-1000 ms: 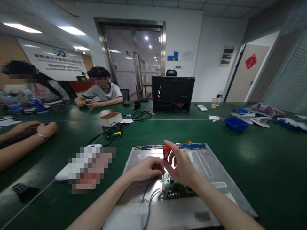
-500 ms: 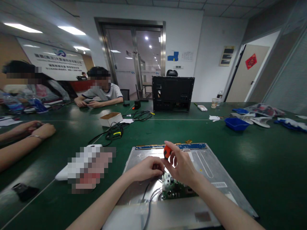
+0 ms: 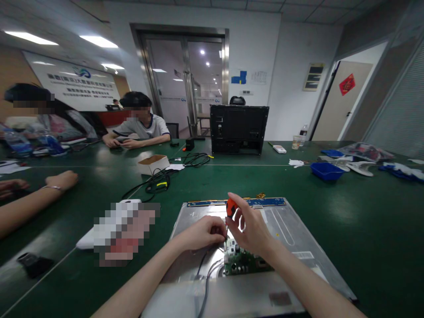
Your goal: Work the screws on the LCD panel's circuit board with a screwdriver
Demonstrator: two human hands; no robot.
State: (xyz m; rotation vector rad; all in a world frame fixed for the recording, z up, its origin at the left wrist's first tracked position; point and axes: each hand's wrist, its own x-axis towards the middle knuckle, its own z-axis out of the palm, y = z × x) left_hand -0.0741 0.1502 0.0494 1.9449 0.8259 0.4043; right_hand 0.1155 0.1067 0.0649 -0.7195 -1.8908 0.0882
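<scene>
My right hand (image 3: 250,223) grips a screwdriver (image 3: 231,207) with an orange and black handle, held nearly upright, its thin shaft pointing down. The tip meets the upper left corner of a green circuit board (image 3: 243,260). Beside the shaft, the fingers of my left hand (image 3: 213,229) are pinched together; what they hold, if anything, is hidden. Under both hands lies a silver metal display panel (image 3: 298,240), with a blue strip board (image 3: 205,203) along its far edge. Grey cables (image 3: 206,289) run across the panel left of the circuit board.
A black monitor housing (image 3: 239,130) stands at the back. To the left are a small white box (image 3: 153,164), coiled black cables (image 3: 159,183) and a co-worker's arm (image 3: 29,203). A blue tray (image 3: 327,171) sits at the right. Other people sit at the far left.
The screwdriver handle has turned and shifted slightly in my right hand. My left hand stays in place. At the left, one of the co-worker's hands has drawn back toward the edge of view.
</scene>
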